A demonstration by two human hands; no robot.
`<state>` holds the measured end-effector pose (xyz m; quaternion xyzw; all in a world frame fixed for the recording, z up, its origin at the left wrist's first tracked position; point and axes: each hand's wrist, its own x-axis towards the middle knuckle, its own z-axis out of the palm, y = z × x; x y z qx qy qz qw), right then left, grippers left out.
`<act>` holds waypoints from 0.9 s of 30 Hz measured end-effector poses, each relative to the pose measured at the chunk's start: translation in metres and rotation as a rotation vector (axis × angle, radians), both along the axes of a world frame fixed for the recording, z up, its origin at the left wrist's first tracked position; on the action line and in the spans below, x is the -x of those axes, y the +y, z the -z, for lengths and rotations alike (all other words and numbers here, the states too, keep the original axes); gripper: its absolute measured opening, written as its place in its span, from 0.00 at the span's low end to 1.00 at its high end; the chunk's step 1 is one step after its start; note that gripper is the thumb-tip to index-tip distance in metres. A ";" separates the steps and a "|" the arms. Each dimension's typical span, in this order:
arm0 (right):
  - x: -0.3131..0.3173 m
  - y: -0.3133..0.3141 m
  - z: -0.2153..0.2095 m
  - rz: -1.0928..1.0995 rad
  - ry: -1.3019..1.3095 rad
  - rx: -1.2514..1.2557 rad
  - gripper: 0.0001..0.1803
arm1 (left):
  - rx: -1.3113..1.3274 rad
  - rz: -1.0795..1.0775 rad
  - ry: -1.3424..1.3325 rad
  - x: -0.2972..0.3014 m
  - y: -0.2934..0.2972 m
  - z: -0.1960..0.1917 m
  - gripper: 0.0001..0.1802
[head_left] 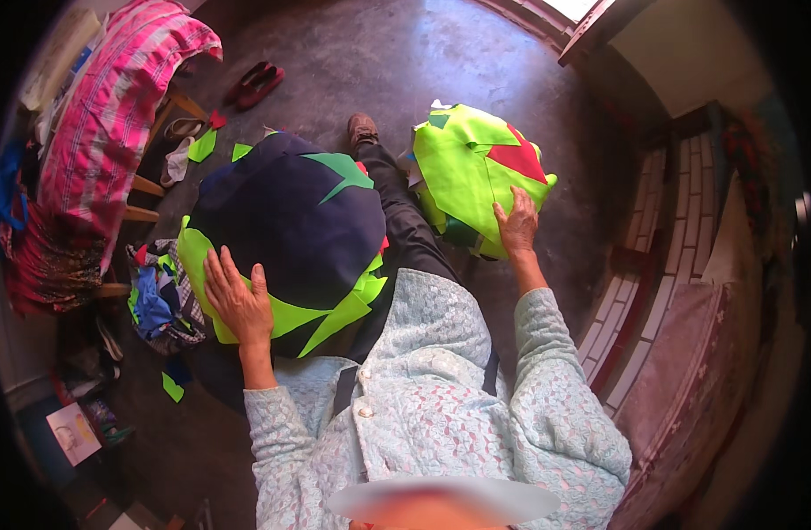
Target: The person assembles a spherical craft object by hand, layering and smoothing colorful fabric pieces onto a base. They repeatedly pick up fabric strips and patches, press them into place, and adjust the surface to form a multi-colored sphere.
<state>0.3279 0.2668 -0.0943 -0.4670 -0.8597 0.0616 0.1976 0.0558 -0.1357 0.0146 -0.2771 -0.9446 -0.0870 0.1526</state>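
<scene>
My left hand (237, 300) lies flat, fingers stretched out, on neon green fabric (286, 316) at the near edge of a large rounded pile. Dark navy cloth (286, 225) covers most of that pile, with a pointed teal green scrap (341, 175) on its top. Over to the right, my right hand (517, 221) rests on the near right side of a bulging neon green fabric bundle (458, 181), its fingers extended and not gripping. A red patch of cloth (518, 157) lies on this bundle. What is under either covering is hidden.
At left, a patterned bag (189, 314) holds coloured scraps beside a wooden piece draped with pink checked cloth (114, 115). Red shoes (255, 86) and green scraps (172, 387) lie on the dark floor. A slatted bench-like structure (639, 274) stands at right. My outstretched leg (405, 212) runs between the piles.
</scene>
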 end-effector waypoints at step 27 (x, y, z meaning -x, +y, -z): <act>0.099 0.017 -0.129 -0.540 0.802 0.217 0.08 | -0.125 -0.050 -0.049 -0.006 0.002 -0.009 0.37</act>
